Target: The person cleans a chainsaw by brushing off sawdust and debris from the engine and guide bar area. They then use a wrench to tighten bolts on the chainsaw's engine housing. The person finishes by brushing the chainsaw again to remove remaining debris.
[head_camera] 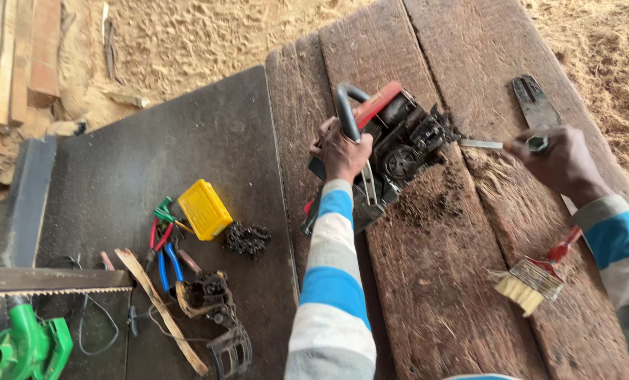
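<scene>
On a plank worktop [427, 281], the left hand [342, 151] grips the handle of a stripped chainsaw body [392, 141], fingers wrapped tight. The right hand [557, 162] is closed on a metal tool [487, 144] whose tip meets the saw's side. A paintbrush [532, 274] lies near the right wrist; a yellow box [204, 209] and pliers [165, 246] rest on the dark sheet.

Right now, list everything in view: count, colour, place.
chainsaw body: one, red and black, on the wooden planks, handle gripped
tool: one, metal, pointed at the saw
guide bar: one, dark, far right plank
paintbrush: one, red-handled, near plank
yellow box: one, on the dark table
chain: one, black, beside the box
pliers: blue and red handles, left
blower: one, green, bottom left
left hand: on the handle
right hand: holding the tool
</scene>
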